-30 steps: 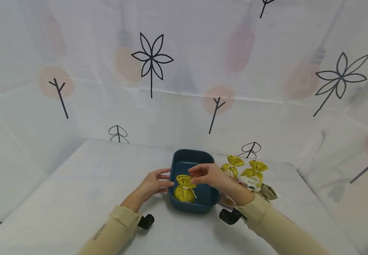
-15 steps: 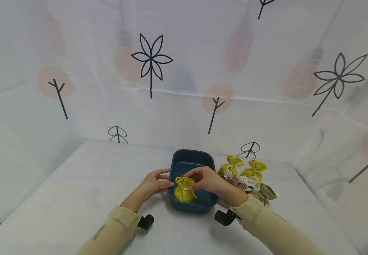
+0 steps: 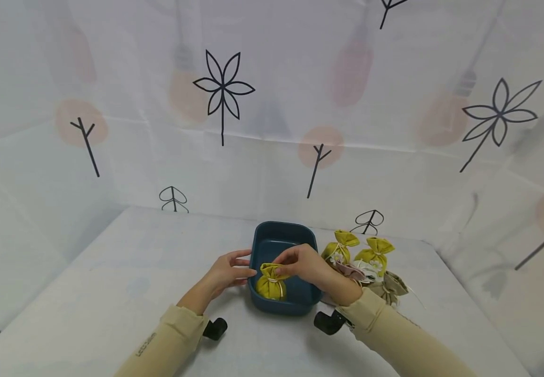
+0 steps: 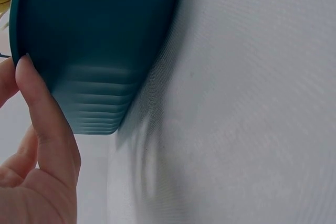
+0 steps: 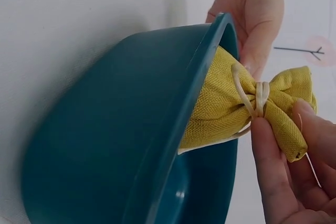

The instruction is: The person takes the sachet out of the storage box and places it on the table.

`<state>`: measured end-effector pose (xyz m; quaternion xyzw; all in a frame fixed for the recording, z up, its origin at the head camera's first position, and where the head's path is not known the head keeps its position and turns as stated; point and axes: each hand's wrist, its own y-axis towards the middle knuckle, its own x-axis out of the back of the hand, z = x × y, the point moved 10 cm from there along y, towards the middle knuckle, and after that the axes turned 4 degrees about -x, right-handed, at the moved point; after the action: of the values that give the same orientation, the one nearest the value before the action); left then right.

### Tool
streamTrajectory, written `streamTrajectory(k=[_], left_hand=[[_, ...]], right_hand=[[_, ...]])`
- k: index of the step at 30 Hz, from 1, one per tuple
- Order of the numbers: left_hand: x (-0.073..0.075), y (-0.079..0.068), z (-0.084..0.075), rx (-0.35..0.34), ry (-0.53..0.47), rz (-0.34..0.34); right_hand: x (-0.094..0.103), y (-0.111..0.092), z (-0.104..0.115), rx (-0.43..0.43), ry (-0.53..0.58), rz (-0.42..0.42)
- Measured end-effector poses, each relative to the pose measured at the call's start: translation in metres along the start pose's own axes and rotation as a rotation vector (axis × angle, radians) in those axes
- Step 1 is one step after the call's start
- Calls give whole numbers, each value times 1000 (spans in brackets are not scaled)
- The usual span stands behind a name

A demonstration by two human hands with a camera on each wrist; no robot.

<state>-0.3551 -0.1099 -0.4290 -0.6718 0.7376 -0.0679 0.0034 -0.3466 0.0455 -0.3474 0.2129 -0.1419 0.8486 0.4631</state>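
Observation:
A yellow fabric drawstring pouch (image 3: 270,289), tied with a pale cord, stands in the near left part of a dark teal basin (image 3: 283,308). With thumb and fingers, my right hand (image 3: 305,264) pinches the pouch's gathered top by the cord, as the right wrist view shows. At the basin's left side, my left hand (image 3: 225,271) touches the rim with fairly straight fingers. The left wrist view shows a fingertip (image 4: 27,69) against the outer wall just under the rim. The pouch's base is hidden behind the basin wall in the right wrist view.
Right of the basin lies a group of pouches: two yellow ones (image 3: 338,251) (image 3: 376,254), a pink one (image 3: 352,271), a white one and an olive one (image 3: 392,285). A white cloth covers the table (image 3: 159,262), and a patterned white curtain (image 3: 262,173) hangs behind.
My right hand has come down and left onto the pouch's top, its fingers now closed on it. The pouch has shifted slightly. My left hand stays at the basin's rim.

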Motion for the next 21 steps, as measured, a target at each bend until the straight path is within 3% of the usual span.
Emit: streamTrajectory(k=[11, 21], left_hand=[[0, -1, -2, -2, 1, 0], [0, -3, -3, 9, -8, -2]], right_hand=[[8, -5, 4, 4, -10, -55], [25, -12, 8, 7, 36, -154]])
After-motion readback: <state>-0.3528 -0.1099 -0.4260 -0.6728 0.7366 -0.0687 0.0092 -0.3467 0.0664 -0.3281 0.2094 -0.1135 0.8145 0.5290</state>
